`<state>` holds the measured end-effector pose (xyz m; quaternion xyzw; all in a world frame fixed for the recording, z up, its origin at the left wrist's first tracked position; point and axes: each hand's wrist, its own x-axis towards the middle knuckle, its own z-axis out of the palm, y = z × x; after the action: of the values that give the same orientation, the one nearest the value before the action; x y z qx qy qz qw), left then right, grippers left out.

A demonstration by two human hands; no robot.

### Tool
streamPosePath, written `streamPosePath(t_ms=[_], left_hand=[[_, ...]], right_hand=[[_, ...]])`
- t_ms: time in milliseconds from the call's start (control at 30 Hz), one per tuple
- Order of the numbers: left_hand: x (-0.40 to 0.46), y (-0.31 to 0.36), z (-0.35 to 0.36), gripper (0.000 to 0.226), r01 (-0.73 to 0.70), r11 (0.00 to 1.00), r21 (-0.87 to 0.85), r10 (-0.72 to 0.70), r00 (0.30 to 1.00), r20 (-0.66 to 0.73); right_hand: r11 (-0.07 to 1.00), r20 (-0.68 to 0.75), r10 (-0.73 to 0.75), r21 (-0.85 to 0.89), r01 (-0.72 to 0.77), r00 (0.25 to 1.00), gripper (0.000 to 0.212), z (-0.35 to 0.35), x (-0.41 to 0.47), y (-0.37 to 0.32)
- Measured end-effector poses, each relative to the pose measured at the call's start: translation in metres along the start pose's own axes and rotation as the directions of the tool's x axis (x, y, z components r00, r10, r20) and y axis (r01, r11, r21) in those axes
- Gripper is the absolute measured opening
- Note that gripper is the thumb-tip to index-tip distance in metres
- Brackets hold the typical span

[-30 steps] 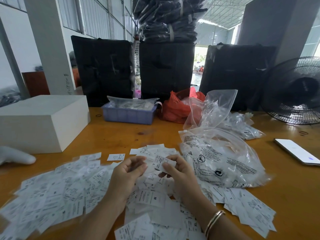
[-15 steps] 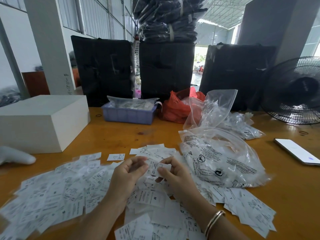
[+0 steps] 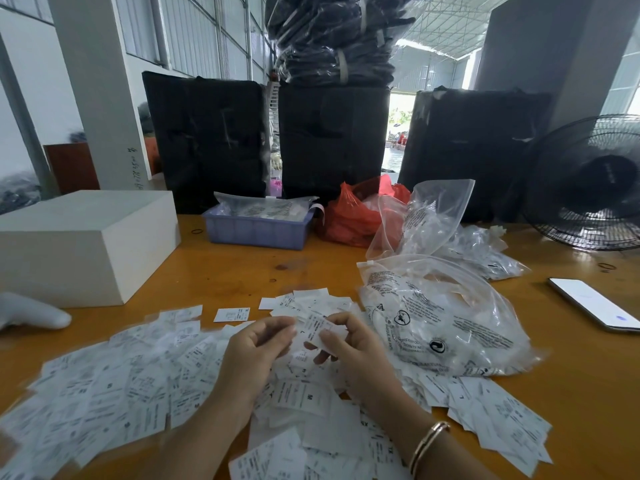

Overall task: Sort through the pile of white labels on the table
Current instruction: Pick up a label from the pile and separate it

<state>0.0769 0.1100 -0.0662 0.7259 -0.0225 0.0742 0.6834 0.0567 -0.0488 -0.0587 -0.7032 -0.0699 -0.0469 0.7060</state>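
Observation:
A wide pile of white printed labels (image 3: 114, 393) covers the near part of the wooden table (image 3: 225, 271). Both hands hover over the middle of the pile. My right hand (image 3: 349, 348) pinches one white label (image 3: 317, 329) between thumb and fingers, printed side up. My left hand (image 3: 256, 344) is just left of it, fingers curled, its fingertips at the label's left edge. More labels lie under my forearms and spread to the right (image 3: 498, 417).
Clear printed plastic bags (image 3: 436, 323) lie right of my hands. A white box (image 3: 79, 244) stands at the left, a purple tray (image 3: 256, 230) and a red bag (image 3: 349, 216) behind. A phone (image 3: 595, 303) lies at the right, a black fan (image 3: 595, 188) beyond.
My two hands have drawn closer together, and the label in my right hand has moved left toward my left fingertips.

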Motion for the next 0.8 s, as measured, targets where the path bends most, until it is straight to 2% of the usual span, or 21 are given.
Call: streamPosePath(t_ms=[67, 200, 267, 400, 467, 567, 667, 800], left_hand=[[-0.0001, 0.0005, 0.0003, 0.008, 0.005, 1.0, -0.004, -0.005, 1.0, 0.002], [-0.0009, 0.003, 0.0005, 0.008, 0.022, 0.999, -0.036, -0.022, 1.0, 0.003], [-0.0023, 0.004, 0.0009, 0.009, 0.03, 0.998, -0.047, -0.029, 1.0, 0.003], [-0.0044, 0.0071, 0.0017, 0.025, 0.052, 0.997, -0.065, -0.052, 0.999, 0.002], [-0.0046, 0.008, 0.0014, 0.031, 0.052, 0.995, -0.08, -0.052, 0.999, 0.007], [-0.0042, 0.0084, 0.0, 0.025, 0.054, 0.992, -0.111, -0.053, 0.998, 0.017], [-0.0042, 0.0082, -0.001, 0.021, 0.057, 0.99, -0.127, -0.053, 0.998, 0.033], [-0.0037, 0.0067, -0.0009, 0.031, 0.086, 0.989, -0.117, -0.082, 0.996, 0.04]], right_hand=[[1.0, -0.009, 0.001, -0.025, -0.001, 1.0, 0.004, 0.0006, -0.0001, 0.0003], [0.999, -0.028, -0.009, 0.046, 0.01, 1.0, 0.004, -0.0005, -0.0008, -0.0028], [1.0, -0.004, -0.002, 0.01, 0.002, 1.0, 0.007, 0.0003, -0.0014, -0.0035], [0.999, 0.034, 0.016, -0.039, -0.014, 0.999, 0.009, 0.0025, -0.0015, -0.0032], [1.0, 0.008, -0.013, 0.007, 0.013, 1.0, 0.008, 0.001, -0.0014, -0.0029], [0.997, -0.038, -0.028, 0.068, 0.031, 0.999, 0.006, -0.0016, -0.0005, -0.0018], [1.0, -0.003, -0.024, 0.003, 0.024, 1.0, 0.005, 0.0001, 0.0, -0.0002], [0.995, 0.058, 0.041, -0.089, -0.036, 0.997, 0.004, 0.0029, 0.0013, 0.0026]])
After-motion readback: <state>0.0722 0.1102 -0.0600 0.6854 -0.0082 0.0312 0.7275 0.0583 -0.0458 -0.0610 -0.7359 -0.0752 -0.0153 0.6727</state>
